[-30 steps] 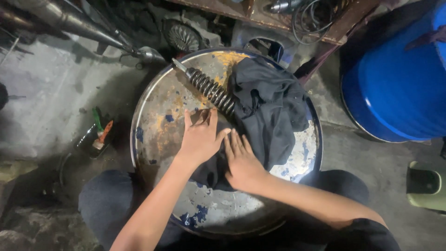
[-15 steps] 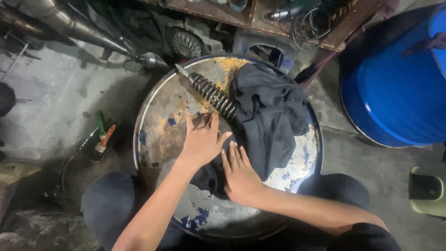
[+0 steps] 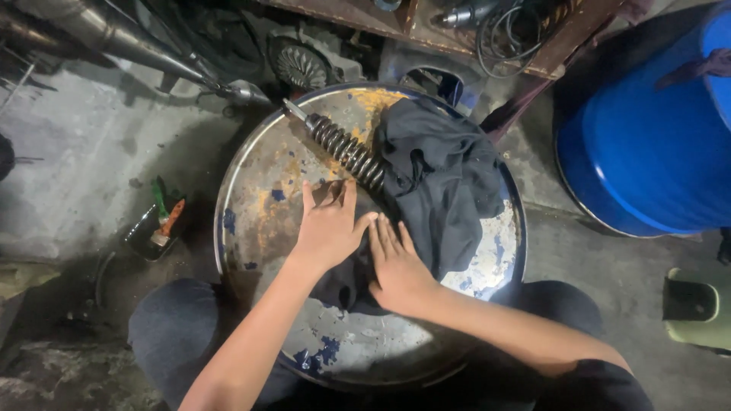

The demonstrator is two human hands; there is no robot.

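A rusty round drum top (image 3: 259,190) with blue paint flecks stands between my knees. On it a dark cloth (image 3: 445,179) lies crumpled, spreading from the far right down toward me. A coil-spring shock absorber (image 3: 343,148) lies diagonally at the far side, its lower end under the cloth. My left hand (image 3: 329,224) lies flat, fingers spread, on the cloth's left edge beside the spring. My right hand (image 3: 396,262) presses flat on the cloth just to the right, touching the left hand. Neither hand grips anything.
A blue barrel (image 3: 655,137) stands at the right. A metal pipe (image 3: 129,42) runs across the top left. A small tray with green and orange tools (image 3: 160,224) sits on the concrete floor at left. A green stool (image 3: 697,304) is at right. Cables and parts lie at the top.
Both hands stay flat on the cloth; the right hand has slid slightly forward beside the left. The view has shifted a little.
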